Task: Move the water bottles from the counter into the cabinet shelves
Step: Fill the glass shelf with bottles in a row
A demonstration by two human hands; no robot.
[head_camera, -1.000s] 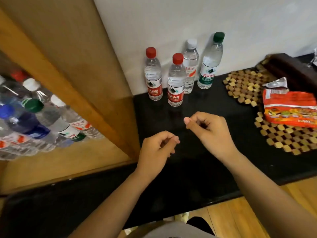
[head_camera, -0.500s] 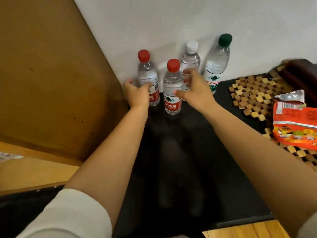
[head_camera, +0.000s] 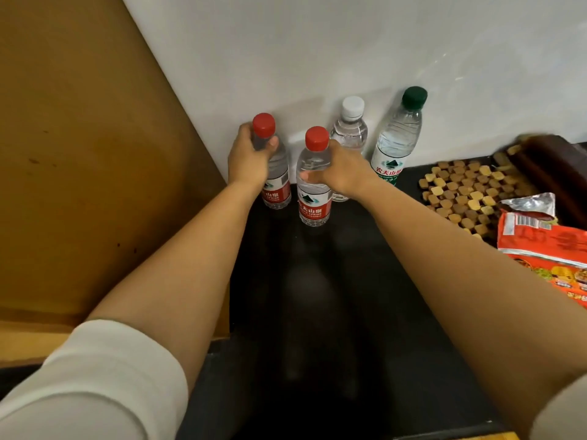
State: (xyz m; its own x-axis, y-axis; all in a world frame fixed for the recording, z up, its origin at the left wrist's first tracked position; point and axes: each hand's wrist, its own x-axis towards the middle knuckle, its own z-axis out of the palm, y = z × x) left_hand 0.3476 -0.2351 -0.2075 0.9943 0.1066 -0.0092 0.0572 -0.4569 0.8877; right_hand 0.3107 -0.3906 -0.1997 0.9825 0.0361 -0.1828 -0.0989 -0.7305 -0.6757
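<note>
Several water bottles stand on the black counter (head_camera: 365,296) against the white wall. My left hand (head_camera: 249,160) grips the upper body of the left red-capped bottle (head_camera: 276,182), just under its cap. My right hand (head_camera: 340,168) is wrapped round the second red-capped bottle (head_camera: 313,198), which stands a little nearer to me. Behind it stands a white-capped bottle (head_camera: 349,128), and to its right a taller green-capped bottle (head_camera: 397,134). The brown wooden cabinet side (head_camera: 89,154) rises at the left; its shelves are out of view.
A mat of wooden tiles (head_camera: 467,192) lies at the right of the counter. On it lies an opened red snack packet (head_camera: 546,246), and a dark brown object (head_camera: 559,166) sits beyond it. A wooden ledge (head_camera: 28,338) runs at lower left.
Both hands went from loosely curled over the counter to the red-capped bottles and closed round them. My view swung right, away from the cabinet shelf full of bottles.
</note>
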